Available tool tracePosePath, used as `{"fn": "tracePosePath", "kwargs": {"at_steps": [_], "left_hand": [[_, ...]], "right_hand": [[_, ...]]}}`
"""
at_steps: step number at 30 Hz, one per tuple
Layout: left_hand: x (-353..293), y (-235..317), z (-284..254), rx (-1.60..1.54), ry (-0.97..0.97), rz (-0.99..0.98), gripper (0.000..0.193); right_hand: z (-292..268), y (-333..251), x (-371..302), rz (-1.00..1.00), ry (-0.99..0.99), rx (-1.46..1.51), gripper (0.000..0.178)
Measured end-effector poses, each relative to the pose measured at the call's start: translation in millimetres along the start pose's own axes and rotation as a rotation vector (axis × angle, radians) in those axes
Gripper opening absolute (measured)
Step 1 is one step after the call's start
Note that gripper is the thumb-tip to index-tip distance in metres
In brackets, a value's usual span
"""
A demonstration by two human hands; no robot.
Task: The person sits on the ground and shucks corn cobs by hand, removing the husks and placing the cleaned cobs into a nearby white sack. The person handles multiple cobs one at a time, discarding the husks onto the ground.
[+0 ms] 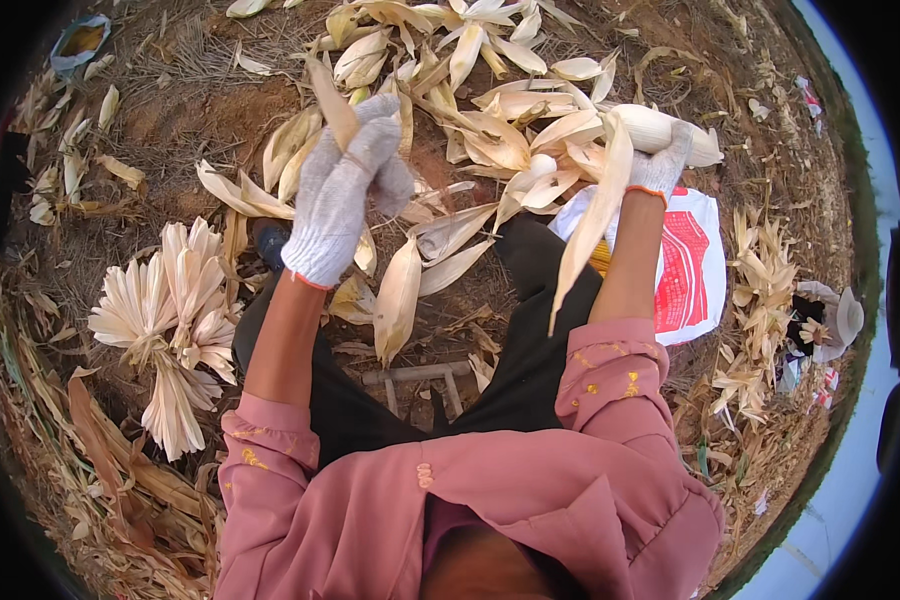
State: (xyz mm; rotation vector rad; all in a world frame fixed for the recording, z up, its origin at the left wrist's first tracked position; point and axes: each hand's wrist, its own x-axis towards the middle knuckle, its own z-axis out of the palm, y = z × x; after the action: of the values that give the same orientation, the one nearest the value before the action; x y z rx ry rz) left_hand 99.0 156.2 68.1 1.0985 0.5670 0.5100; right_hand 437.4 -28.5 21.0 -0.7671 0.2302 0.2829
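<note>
My left hand (pixel 348 185), in a pale knit glove, is closed around the lower end of a flat brown strip (pixel 332 105). That strip looks like dry corn husk, though its lower end is hidden by the fingers. My right hand (pixel 667 165), gloved too, grips an ear of corn (pixel 660 133) wrapped in pale husk. One long husk leaf (pixel 598 225) hangs from the ear past my right wrist. Between and beyond my hands lies a heap of husked-off leaves and ears (pixel 500 140). A single pale husk (pixel 398 300) rests between my knees.
A white and red sack (pixel 692 265) stands by my right leg, with yellow corn (pixel 600 258) showing at its side. Bundled pale husks (pixel 165 310) lie at my left. Further off are a blue-rimmed bag (pixel 80 42) and more husks (pixel 760 320). Below me shows a low metal frame (pixel 417 374).
</note>
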Motion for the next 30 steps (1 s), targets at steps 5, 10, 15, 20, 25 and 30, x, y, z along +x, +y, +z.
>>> {"fn": "tracePosePath", "kwargs": {"at_steps": [5,10,15,20,25,30], "left_hand": [[29.3,-38.4,18.1,1.863,-0.499,0.423,0.042],[13.9,6.0,24.7,0.322,-0.4,-0.495,0.028],[7.6,-28.0,-4.7,-0.388,-0.632,-0.238,0.039],[12.6,-120.5,-90.2,-0.133,-0.315,-0.094,0.037],[10.9,-78.4,-45.8,-0.693,-0.062,-0.037,0.038],[45.9,-63.7,-3.8,-0.479,-0.23,-0.118,0.041]], "right_hand": [[42.1,38.0,-72.2,0.097,-0.314,0.013,0.051],[59.3,55.1,-98.0,-0.141,-0.384,-0.468,0.064],[53.0,70.9,-99.8,-0.703,-0.639,-1.068,0.071],[62.6,79.5,-99.4,-1.392,-1.036,-1.102,0.058],[60.6,96.0,-90.0,-1.342,-1.008,-0.968,0.051],[67.2,105.8,-111.3,-1.335,-1.135,-0.958,0.034]]}}
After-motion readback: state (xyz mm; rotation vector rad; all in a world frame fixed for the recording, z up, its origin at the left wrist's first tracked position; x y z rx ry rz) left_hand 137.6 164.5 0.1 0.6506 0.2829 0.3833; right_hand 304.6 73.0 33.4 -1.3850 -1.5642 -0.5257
